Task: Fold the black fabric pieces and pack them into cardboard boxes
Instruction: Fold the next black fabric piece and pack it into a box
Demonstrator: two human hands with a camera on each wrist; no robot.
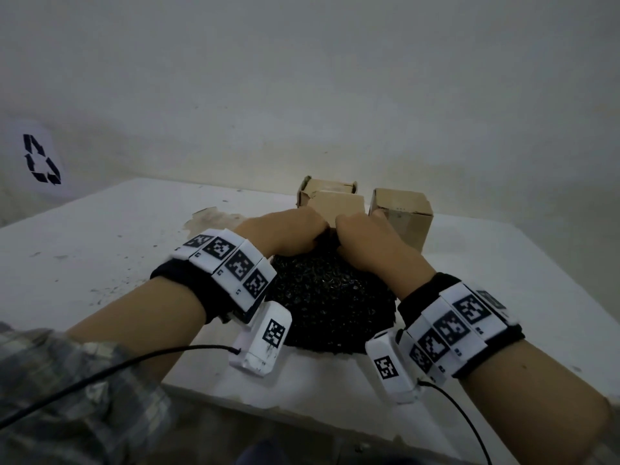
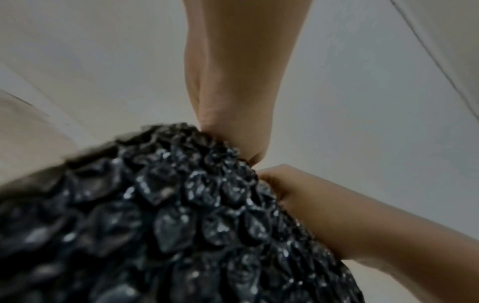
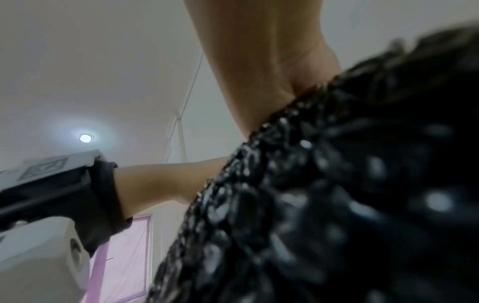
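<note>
Both hands, left hand [image 1: 285, 231] and right hand [image 1: 364, 234], pinch the far edge of the black fabric [image 1: 330, 303] on the table [image 1: 100, 236], just before the boxes [image 1: 399, 213]. Fold under way; I'd say packing is all ahead.

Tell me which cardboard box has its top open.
The rear left cardboard box, behind the nearer left box: its flaps stand up. The right box looks closed.
</note>
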